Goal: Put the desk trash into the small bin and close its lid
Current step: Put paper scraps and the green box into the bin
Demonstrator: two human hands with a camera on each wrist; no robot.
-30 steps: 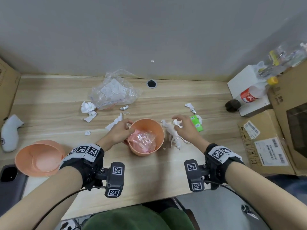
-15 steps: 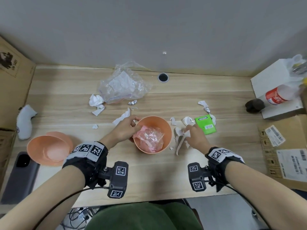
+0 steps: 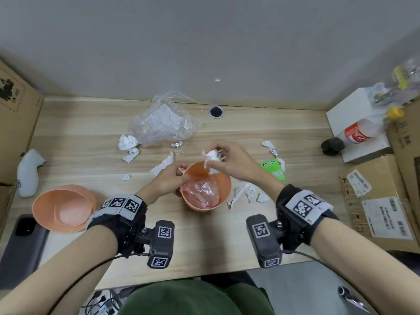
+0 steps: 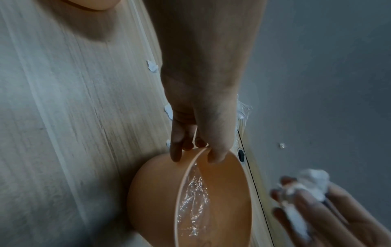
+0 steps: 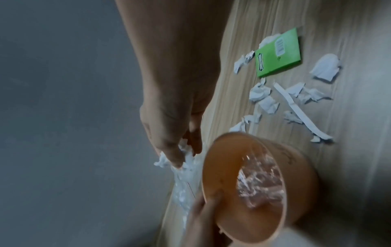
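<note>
A small orange bin (image 3: 223,196) stands mid-desk with crumpled clear plastic (image 3: 203,192) inside. My left hand (image 3: 172,178) pinches its left rim (image 4: 200,150), thumb inside, fingers outside. Over the bin's far edge my right hand (image 3: 229,161) holds a wad of white paper scraps (image 3: 212,156), seen too in the right wrist view (image 5: 184,160). The orange lid (image 3: 63,206) lies upturned at the left. More white scraps (image 3: 247,194) and a green packet (image 3: 273,169) lie right of the bin. Crumpled tissue (image 3: 128,144), a paper strip (image 3: 162,165) and a clear plastic bag (image 3: 162,123) lie behind.
A phone (image 3: 20,246) lies at the front left edge, a white controller (image 3: 28,172) further back. Cardboard boxes (image 3: 377,201) line the right side, with a cola bottle (image 3: 358,133) on a white box. A cardboard box (image 3: 16,105) stands at the left.
My right hand has lifted a wad of scraps off the desk to the right of the bin and carried it above the bin's far rim. The left hand keeps its hold on the rim.
</note>
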